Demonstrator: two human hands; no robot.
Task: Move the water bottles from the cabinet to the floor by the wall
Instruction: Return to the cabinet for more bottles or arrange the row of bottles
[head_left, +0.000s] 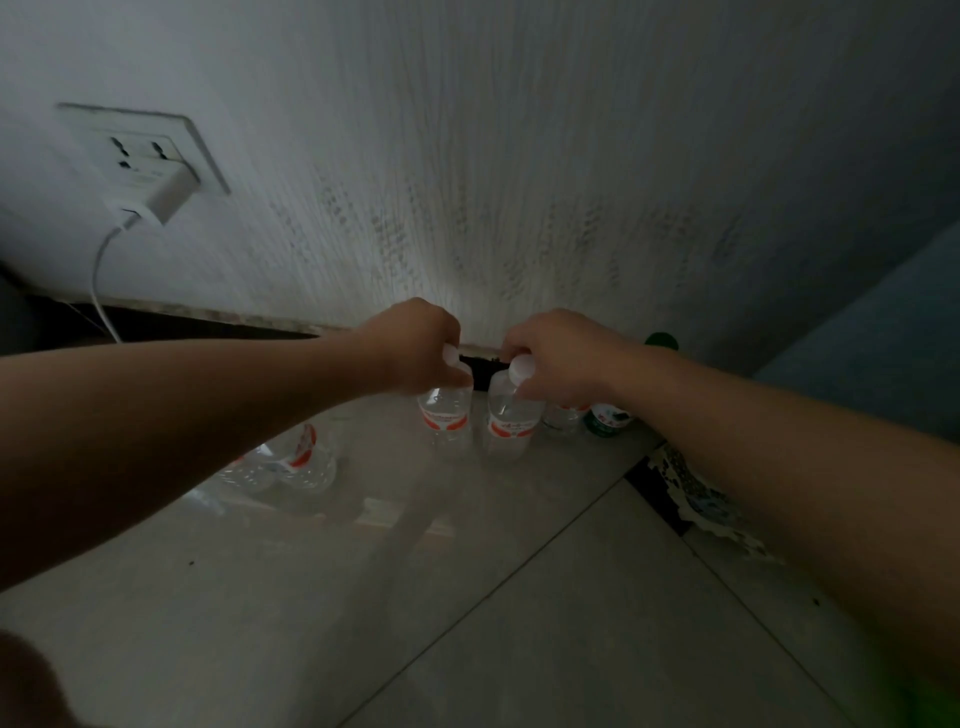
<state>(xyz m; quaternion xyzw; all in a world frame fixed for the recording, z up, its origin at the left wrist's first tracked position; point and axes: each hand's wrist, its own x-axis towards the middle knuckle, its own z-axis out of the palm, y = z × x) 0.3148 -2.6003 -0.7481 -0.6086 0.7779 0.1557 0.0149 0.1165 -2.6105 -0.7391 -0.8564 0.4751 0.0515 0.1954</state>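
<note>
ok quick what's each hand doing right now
Left hand: closed around the top of the left red-label bottle.
Right hand: closed around the top of the right red-label bottle.

- Bottles (445, 415): clear, red-and-white labels, white caps (521, 368).
- One bottle (607, 418): green, green cap.
- Wall (519, 156): white, fine vertical stripes, grey smudges.
- Floor (467, 597): glossy pale grey tiles.
- Charger (158, 200) and cable: white.

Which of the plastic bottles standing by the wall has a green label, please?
The rightmost plastic bottle in the row; the clear bottles beside it wear red labels.
</note>
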